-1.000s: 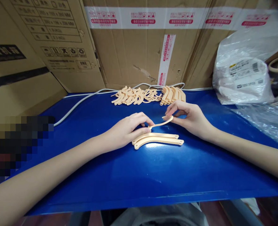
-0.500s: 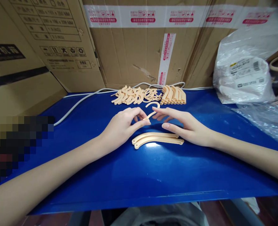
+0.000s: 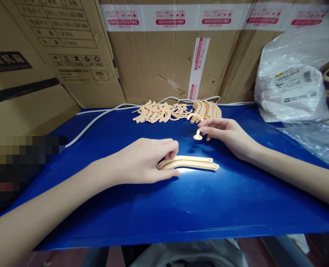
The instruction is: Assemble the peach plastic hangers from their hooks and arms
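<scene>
Bracketing two curved beige strips [image 3: 192, 164], left hand [image 3: 144, 161]; pinching one beige hook [image 3: 198, 132], right hand [image 3: 227, 133].
Nearest, on blue counter [image 3: 164, 207]: strips side by side, left ends partly covered by the left hand, thumb and fingers apart, contact unclear. Beyond: hook, raised, partly screening the rightmost of three beige heaps [image 3: 152, 113], pieces too overlapped to count. Behind: white cable [image 3: 81, 135], cardboard [image 3: 158, 55]; far right, one plastic bag [image 3: 292, 89].
</scene>
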`<state>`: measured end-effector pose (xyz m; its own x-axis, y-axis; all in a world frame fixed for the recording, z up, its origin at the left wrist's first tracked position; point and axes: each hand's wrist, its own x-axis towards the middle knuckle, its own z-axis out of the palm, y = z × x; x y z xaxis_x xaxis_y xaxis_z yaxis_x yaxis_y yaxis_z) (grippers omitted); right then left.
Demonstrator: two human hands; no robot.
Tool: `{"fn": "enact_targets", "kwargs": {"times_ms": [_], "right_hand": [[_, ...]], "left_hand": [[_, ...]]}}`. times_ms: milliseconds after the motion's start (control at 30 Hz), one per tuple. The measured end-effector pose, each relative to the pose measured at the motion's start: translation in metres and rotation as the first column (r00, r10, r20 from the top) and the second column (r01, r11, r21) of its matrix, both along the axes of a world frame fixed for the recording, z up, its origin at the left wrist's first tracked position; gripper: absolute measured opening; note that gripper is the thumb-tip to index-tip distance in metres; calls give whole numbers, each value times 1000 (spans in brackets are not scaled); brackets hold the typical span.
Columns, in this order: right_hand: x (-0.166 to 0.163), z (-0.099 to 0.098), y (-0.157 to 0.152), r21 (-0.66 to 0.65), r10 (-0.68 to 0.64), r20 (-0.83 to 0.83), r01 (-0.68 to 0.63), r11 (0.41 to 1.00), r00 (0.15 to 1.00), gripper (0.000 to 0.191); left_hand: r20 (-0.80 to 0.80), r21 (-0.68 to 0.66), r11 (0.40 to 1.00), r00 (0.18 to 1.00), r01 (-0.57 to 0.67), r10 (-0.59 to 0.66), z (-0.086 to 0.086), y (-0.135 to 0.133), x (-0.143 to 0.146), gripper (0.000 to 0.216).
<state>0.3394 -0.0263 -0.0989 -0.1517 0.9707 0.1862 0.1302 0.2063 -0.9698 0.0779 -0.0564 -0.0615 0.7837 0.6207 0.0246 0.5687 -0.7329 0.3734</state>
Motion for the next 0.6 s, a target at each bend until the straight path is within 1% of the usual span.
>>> {"fn": "enact_targets", "kwargs": {"times_ms": [133, 233, 400, 500, 600], "right_hand": [[1, 0, 2, 16, 13, -6, -13, 1000, 1000, 29], [-2, 2, -2, 52, 71, 56, -74, 996, 996, 27], [-6, 2, -5, 41, 153, 166, -162, 986, 974, 22], [-6, 1, -5, 28, 164, 169, -171, 985, 972, 21], [-6, 2, -5, 7, 173, 152, -176, 984, 973, 20]], "left_hand": [[11, -17, 1000, 1000, 11, -11, -1, -1, 1, 16], [58, -3, 1000, 998, 23, -23, -6, -1, 4, 13], [84, 22, 999, 996, 41, -43, -14, -3, 8, 15], [65, 43, 998, 996, 56, -59, -14, -4, 8, 17], [44, 93, 992, 995, 83, -87, -15, -4, 8, 21]]}}
